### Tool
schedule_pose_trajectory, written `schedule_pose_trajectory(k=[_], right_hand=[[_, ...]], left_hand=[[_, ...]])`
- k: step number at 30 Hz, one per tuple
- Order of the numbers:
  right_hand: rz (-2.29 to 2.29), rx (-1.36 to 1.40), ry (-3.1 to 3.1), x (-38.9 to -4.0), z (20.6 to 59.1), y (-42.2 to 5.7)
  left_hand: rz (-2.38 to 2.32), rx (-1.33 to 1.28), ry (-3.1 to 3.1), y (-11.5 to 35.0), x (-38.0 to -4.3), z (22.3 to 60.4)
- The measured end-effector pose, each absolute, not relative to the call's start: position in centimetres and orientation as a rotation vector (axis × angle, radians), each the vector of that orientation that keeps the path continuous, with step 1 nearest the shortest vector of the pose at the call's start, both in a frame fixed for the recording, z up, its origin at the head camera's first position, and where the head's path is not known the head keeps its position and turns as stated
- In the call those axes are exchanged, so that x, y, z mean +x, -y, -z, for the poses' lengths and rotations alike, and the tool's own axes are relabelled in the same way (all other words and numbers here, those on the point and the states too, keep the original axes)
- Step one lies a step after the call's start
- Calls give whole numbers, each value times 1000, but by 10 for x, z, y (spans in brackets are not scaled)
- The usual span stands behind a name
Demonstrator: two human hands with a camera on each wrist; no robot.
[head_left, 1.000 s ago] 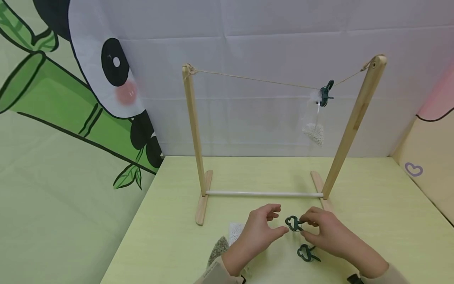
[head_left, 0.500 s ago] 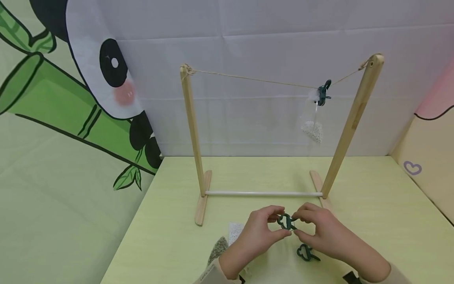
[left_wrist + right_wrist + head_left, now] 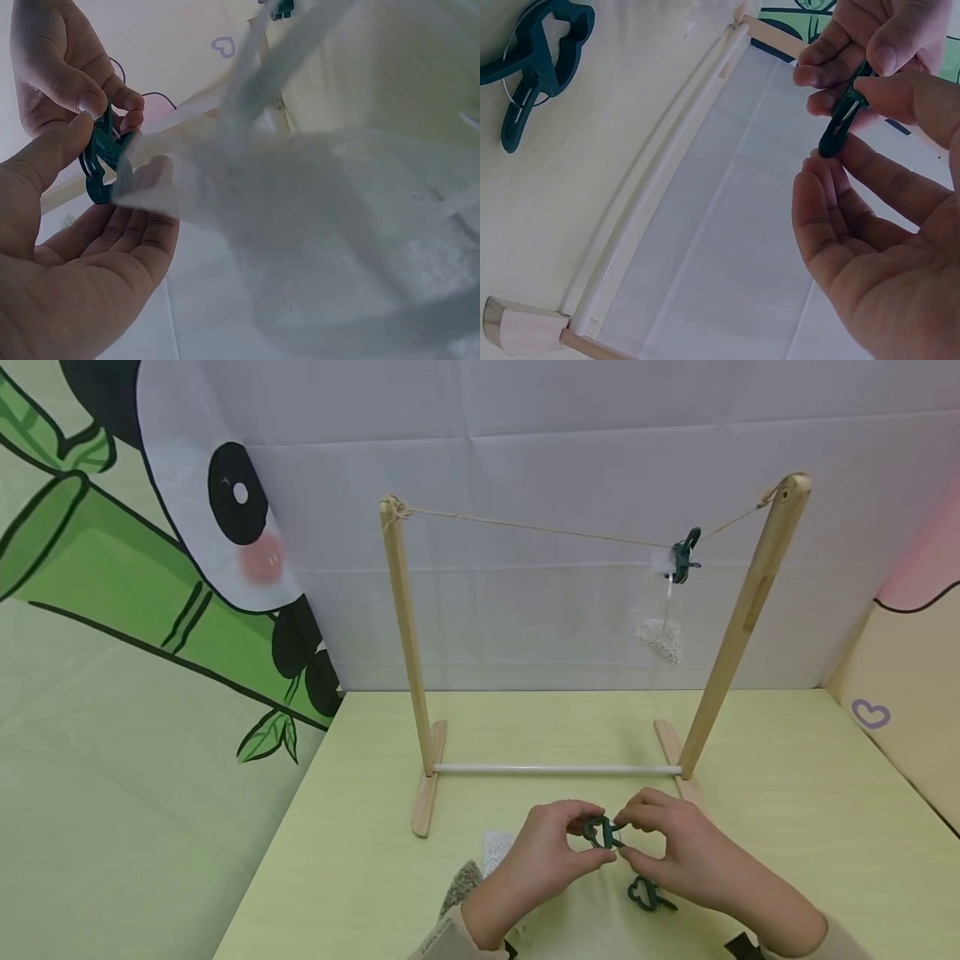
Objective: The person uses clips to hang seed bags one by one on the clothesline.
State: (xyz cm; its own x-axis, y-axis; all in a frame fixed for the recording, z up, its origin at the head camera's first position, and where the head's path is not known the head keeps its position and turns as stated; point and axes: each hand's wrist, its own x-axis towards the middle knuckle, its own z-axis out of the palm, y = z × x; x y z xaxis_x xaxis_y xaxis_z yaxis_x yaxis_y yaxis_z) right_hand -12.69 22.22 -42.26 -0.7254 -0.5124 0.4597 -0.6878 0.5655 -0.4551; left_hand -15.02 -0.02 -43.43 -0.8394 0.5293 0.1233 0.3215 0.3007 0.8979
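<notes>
A dark green spring clip (image 3: 606,832) is held above the table between both hands. The right hand (image 3: 675,842) pinches its handles between thumb and fingertips. Around its other end curl the left hand's (image 3: 546,852) thumb and fingers. A clear plastic bag (image 3: 300,225), blurred in the left wrist view, reaches with one corner to the clip and left fingertips. Whether the clip's jaws grip that corner I cannot tell. Below the right hand, a second green spring clip (image 3: 648,895) lies on the table; it also shows in the right wrist view.
Behind the hands stands a wooden frame (image 3: 738,627) with a white crossbar (image 3: 555,769) and a string (image 3: 525,526). A third green clip (image 3: 684,556) holds a small bag of white grains (image 3: 662,639) on the string. A grey-brown fuzzy item (image 3: 461,887) lies by the left forearm.
The right hand has brought the clip left to the left hand. The left thumb and fingers, apart from it before, have closed around it. In the last half second it has hardly shifted.
</notes>
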Motion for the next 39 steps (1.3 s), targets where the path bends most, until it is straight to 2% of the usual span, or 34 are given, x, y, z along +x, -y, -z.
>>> schedule_pose_trajectory(k=[39], right_hand=[[-1053,1037,2372,-127,428,-223]], left_hand=[[-1767,880,-2333,25,-152,435]])
